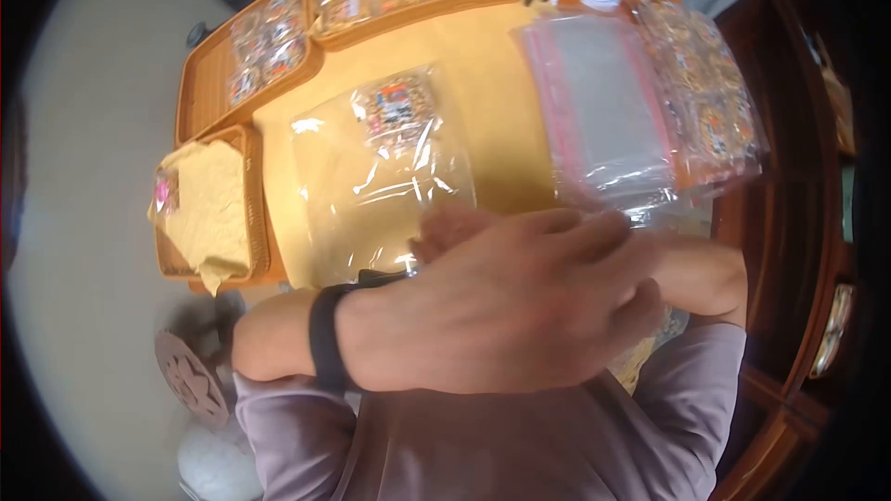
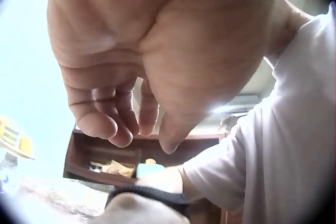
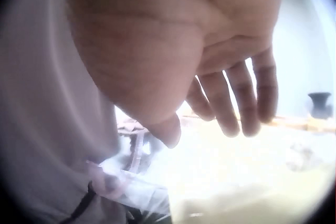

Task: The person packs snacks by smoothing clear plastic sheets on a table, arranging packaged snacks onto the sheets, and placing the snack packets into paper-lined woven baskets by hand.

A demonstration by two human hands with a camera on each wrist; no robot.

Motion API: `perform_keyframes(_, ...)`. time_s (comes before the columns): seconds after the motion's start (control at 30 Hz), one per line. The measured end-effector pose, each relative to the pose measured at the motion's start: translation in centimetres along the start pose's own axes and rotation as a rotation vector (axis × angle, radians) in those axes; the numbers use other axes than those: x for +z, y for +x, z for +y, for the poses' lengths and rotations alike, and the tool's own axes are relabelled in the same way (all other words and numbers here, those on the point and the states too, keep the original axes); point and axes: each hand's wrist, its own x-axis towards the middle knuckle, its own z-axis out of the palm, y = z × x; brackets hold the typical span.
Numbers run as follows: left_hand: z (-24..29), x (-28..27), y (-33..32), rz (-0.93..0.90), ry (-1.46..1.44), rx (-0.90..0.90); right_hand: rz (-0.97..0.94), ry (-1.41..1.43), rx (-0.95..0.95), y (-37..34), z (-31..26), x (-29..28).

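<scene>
The left hand (image 1: 492,315) crosses in front of the right hand (image 3: 178,45); both are empty, the left's fingers loosely bent, the right's nearly straight. On the desk (image 1: 501,111), just beyond the hands, lies a clear plastic bag (image 1: 371,209) (a printed packet (image 1: 401,107) shows at its far end). Pink-edged bags (image 1: 608,102) lie to its right, beyond the left hand's fingers.

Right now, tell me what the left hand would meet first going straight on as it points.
The left hand would probably meet the right forearm first, though depth is unclear in the head view and it might pass over.
</scene>
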Motion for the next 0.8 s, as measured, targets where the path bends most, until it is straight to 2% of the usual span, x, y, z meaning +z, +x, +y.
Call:
perform_keyframes(0.03, 0.2, -1.0, -1.1, 0.027, -0.081, -0.101, -0.019, 0.022, -0.006, 0.2, 0.0, 0.3)
perform_keyframes(0.1, -0.7, -2.7, -4.8, 0.146, -0.067, -0.116, -0.06, 0.07, -0.016, 0.8, -0.6, 1.0)
perform_keyframes(0.17, 0.8, -4.5, -9.7, 0.075, -0.031, -0.58, -0.048, -0.64, 0.096, 0.3, -0.8, 1.2)
perform_keyframes(0.2, 1.3, -4.4, -12.0, 0.148, -0.061, -0.761, -0.065, -0.62, 0.08, -0.3, -0.5, 1.1)
perform_keyframes(0.23, 1.6, -4.2, -15.1, 0.143, -0.126, -0.934, -0.012, -0.603, 0.114, -1.1, -0.2, 0.9)
perform_keyframes(0.27, 2.3, -3.5, -17.1, 0.158, -0.124, -0.955, 0.04, -0.587, 0.146, -1.2, 0.1, 0.8)
perform_keyframes(0.33, 3.6, -1.9, -20.0, 0.052, -0.221, -1.171, 0.053, -0.576, 0.144, -0.8, 0.3, 1.4)
perform_keyframes(0.43, 4.3, 3.0, -20.2, -0.006, -0.08, -1.149, 0.083, -0.58, 0.153, 0.2, 0.2, 2.5)
perform_keyframes(0.47, 4.2, 4.3, -19.6, 0.013, -0.083, -1.159, 0.052, -0.607, 0.117, 1.0, 0.2, 3.4)
perform_keyframes(0.53, 3.7, 6.5, -18.4, 0.109, 0.176, -1.136, 0.005, -0.632, 0.063, 2.2, 0.3, 4.8)
perform_keyframes(0.57, 3.5, 7.2, -18.3, 0.127, 0.177, -1.146, -0.044, -0.657, 0.093, 2.6, 0.3, 5.5)
perform_keyframes(0.63, 2.3, 8.1, -18.5, 0.195, 0.462, -1.019, -0.069, -0.746, 0.104, 3.2, 0.9, 6.2)
perform_keyframes(0.67, 1.7, 8.7, -18.5, 0.208, 0.463, -1.022, -0.078, -0.751, 0.095, 3.2, 1.3, 6.3)
perform_keyframes(0.73, 0.1, 9.4, -18.5, 0.193, 0.668, -1.116, -0.174, -0.76, 0.146, 3.4, 2.2, 6.2)
perform_keyframes(0.8, -1.5, 9.4, -18.2, 0.239, 0.606, -1.084, -0.165, -0.706, 0.143, 3.6, 2.4, 6.1)
